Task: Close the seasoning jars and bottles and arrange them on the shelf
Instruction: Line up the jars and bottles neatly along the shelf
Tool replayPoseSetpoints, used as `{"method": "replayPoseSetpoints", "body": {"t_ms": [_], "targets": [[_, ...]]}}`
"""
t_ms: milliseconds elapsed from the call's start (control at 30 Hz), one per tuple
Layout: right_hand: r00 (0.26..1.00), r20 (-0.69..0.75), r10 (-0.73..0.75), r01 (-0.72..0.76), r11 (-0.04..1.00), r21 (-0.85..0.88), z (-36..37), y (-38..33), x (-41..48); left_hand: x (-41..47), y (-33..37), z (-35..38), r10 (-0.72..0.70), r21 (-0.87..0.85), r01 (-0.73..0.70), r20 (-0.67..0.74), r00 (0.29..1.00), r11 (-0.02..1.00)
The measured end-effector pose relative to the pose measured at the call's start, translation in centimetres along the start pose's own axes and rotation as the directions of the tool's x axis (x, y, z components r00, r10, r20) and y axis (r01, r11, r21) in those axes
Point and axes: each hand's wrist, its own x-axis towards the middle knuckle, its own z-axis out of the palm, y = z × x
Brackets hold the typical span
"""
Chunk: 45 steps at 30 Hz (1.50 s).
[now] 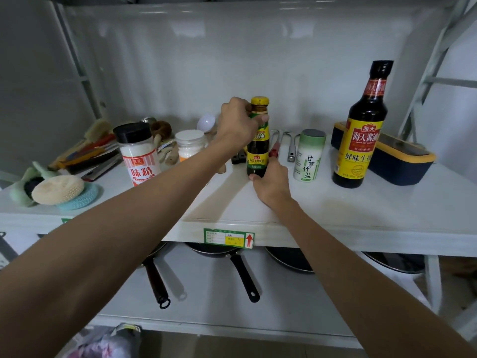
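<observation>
Both hands on the small dark yellow-capped sauce bottle (258,140) upright mid white shelf (361,210): left hand (238,122) wrapped round its neck, right hand (271,182) gripping its base.

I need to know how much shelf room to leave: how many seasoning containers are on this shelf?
5, left to right: MSG shaker, white-lidded jar, held oyster sauce bottle, green salt canister, tall soy sauce bottle. Clutter behind may hide others.
</observation>
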Motion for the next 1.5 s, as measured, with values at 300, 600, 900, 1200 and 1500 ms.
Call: {"method": "replayPoseSetpoints", "body": {"t_ms": [300, 600, 900, 1200, 1500], "targets": [[0.998, -0.05, 0.025, -0.025, 1.0, 0.005, -0.1, -0.7, -1.3, 0.7, -0.5, -4.4, 0.074, 0.195, -0.114, 0.201, 0.977, 0.974], [0.971, 0.239, -0.027, -0.005, 0.991, 0.135, 1.6, -6.5, -5.4, 0.6, -1.6, -11.4, -0.038, 0.55, -0.164, 0.337, 0.941, 0.819], [0.957, 0.219, -0.188, 0.175, 0.981, 0.079, 6.0, -8.3, -4.7, 0.2, -4.0, -12.1, -0.025, 0.567, -0.173, 0.323, 0.946, 0.805], [0.992, 0.107, -0.061, 0.058, 0.998, 0.023, 5.8, -7.7, -4.0, -0.4, -4.6, -11.2, 0.036, 0.451, -0.193, 0.334, 0.942, 0.871], [0.999, 0.047, 0.025, -0.027, 0.998, 0.058, 5.8, -7.1, -3.3, 0.3, -5.2, -9.4, 0.059, 0.374, -0.175, 0.3, 0.952, 0.911]]}}
